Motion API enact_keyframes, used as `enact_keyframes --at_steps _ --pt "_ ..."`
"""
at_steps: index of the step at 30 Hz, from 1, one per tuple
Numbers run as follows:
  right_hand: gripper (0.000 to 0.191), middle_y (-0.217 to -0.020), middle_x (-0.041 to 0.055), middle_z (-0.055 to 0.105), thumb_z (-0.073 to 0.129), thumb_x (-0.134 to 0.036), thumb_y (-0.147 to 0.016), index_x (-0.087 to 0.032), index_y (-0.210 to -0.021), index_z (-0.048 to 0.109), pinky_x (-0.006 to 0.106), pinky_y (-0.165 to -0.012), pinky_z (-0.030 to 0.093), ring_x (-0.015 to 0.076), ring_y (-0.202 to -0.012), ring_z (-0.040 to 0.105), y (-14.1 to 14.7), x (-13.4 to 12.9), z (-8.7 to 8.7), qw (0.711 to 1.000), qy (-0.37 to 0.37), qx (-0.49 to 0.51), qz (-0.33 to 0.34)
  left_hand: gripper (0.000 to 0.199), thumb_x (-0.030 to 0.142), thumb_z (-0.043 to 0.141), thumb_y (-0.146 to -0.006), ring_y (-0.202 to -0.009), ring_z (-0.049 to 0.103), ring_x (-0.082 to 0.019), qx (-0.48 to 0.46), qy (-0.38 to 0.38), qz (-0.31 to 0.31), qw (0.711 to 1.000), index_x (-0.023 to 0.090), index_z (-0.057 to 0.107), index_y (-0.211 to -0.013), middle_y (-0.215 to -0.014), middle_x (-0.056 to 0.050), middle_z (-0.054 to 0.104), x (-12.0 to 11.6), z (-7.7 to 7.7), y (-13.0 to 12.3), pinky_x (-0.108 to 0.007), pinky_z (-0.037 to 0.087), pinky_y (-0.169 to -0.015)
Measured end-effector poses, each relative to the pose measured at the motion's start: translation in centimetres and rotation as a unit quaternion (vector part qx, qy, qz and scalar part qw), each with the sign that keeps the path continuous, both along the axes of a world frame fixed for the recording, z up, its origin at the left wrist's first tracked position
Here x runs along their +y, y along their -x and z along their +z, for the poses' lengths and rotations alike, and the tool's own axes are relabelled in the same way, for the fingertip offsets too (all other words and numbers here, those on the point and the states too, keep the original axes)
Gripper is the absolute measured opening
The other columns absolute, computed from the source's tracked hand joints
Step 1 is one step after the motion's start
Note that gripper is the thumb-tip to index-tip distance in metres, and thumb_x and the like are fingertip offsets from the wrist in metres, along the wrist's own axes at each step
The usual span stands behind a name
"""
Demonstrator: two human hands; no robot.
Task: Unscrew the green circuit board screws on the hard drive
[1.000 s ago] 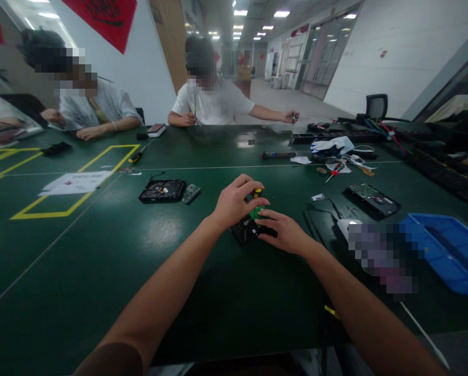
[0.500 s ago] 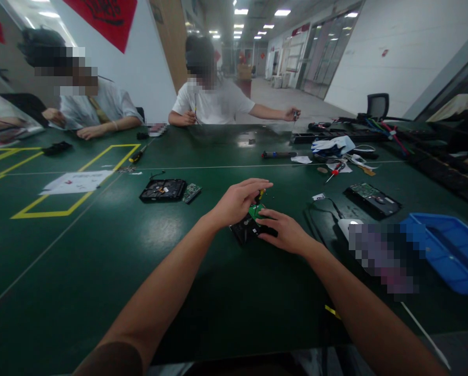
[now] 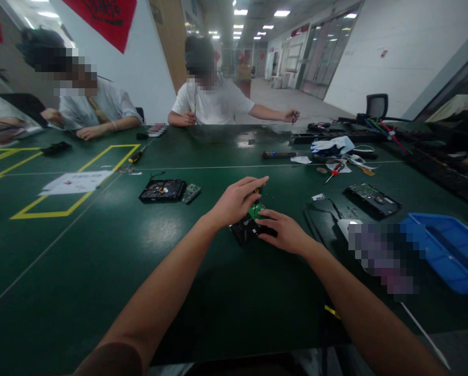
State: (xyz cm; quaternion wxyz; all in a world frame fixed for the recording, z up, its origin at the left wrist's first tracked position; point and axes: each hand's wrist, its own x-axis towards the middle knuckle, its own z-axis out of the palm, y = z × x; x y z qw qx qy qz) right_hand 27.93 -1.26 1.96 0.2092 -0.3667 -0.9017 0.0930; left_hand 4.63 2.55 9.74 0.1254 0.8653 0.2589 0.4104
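Observation:
A hard drive with a green circuit board lies on the table in front of me. My left hand is over its far end, thumb and fingers closed round the yellow and black handle of a screwdriver. The screwdriver stands roughly upright, and its tip is hidden. From the right, my right hand grips the drive's side, with its fingertips on the board and the near edge.
To the left lie an opened drive case and a loose circuit board. Another hard drive, a red screwdriver and a blue tray are on the right. Two people sit across the green table.
My left hand has turned slightly on the screwdriver, its fingers shifting a little to the left and the handle now more covered. My right hand and the hard drive stay put.

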Motion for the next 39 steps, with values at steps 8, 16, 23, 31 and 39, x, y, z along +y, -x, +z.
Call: enact_keyframes --at_steps 8,16,23,31,39 --pt "0.040 -0.148 0.0106 0.058 0.070 -0.038 -0.094 -0.025 -0.132 0.068 0.055 -0.111 0.050 0.0328 -0.134 0.058 0.1 -0.1 0.2 1.000 0.000 -0.006 -0.003 0.033 0.036 0.076 -0.091 -0.090 0.065 -0.016 -0.010 0.005 0.100 0.995 0.024 0.070 -0.120 -0.110 -0.005 0.066 0.0 -0.7 -0.4 -0.030 0.056 -0.080" --pt "0.041 -0.149 0.0103 0.058 0.070 -0.037 -0.093 -0.025 -0.132 0.068 0.055 -0.112 0.049 0.0324 -0.135 0.058 0.0 0.0 0.2 1.000 -0.001 -0.005 -0.001 0.032 0.034 0.077 -0.090 -0.098 0.066 -0.017 -0.031 0.019 0.089 0.995 0.022 0.068 -0.118 -0.111 -0.005 0.067 -0.1 -0.6 -0.5 -0.030 0.056 -0.081" --pt "0.040 -0.147 0.0100 0.059 0.070 -0.037 -0.093 -0.026 -0.131 0.068 0.055 -0.110 0.051 0.0325 -0.134 0.058 0.1 -0.1 0.3 1.000 -0.001 0.002 -0.001 0.043 0.025 0.067 -0.097 -0.100 0.066 -0.017 -0.030 0.020 0.032 0.999 0.024 0.060 -0.140 -0.115 -0.007 0.068 -0.1 -0.7 -0.5 -0.033 0.058 -0.088" --pt "0.039 -0.146 0.0114 0.060 0.070 -0.037 -0.093 -0.023 -0.129 0.069 0.052 -0.111 0.050 0.0325 -0.136 0.057 0.1 -0.1 0.2 1.000 0.000 -0.005 0.000 0.059 0.007 0.047 -0.100 -0.120 0.062 -0.020 -0.023 0.055 -0.057 0.997 0.029 0.044 -0.154 -0.137 -0.009 0.063 0.3 -0.5 0.1 -0.040 0.056 -0.100" --pt "0.039 -0.147 0.0108 0.059 0.070 -0.037 -0.093 -0.024 -0.130 0.069 0.054 -0.112 0.049 0.0322 -0.136 0.056 0.2 -0.2 0.4 1.000 0.003 -0.004 0.001 0.037 0.016 0.064 -0.097 -0.105 0.065 -0.017 -0.053 -0.001 0.039 0.998 0.023 0.064 -0.133 -0.116 -0.007 0.066 0.1 -1.1 -0.9 -0.034 0.056 -0.094"
